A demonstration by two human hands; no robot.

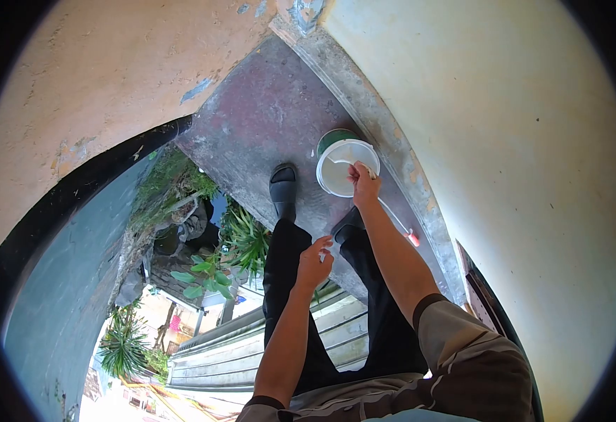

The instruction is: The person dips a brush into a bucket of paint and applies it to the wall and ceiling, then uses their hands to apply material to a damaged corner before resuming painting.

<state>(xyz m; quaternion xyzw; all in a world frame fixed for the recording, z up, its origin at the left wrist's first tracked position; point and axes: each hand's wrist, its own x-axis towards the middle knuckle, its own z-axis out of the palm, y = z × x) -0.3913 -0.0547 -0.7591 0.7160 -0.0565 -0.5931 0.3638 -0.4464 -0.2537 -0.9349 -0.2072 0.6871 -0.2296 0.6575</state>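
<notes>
A white-rimmed bucket (327, 184) with a green outer side stands on the worn floor beside the wall. My right hand (365, 184) is above its mouth, fingers closed on a pale curved strip that looks like the bucket's handle. The fingers hide part of the strip. Light-coloured contents show dimly inside the bucket. My left hand (314, 263) hangs in front of my legs, away from the bucket, with loosely bent fingers apart and nothing visible in them. A thin rod with a red end (413, 238) lies on the floor behind my right forearm.
My feet in dark sandals (284, 184) stand on the reddish-grey floor (265, 105). A cream wall (519, 141) rises at right, a peeling peach wall (111, 77) at left. Past the floor's left edge are plants (246, 235) and rocks, at a lower level.
</notes>
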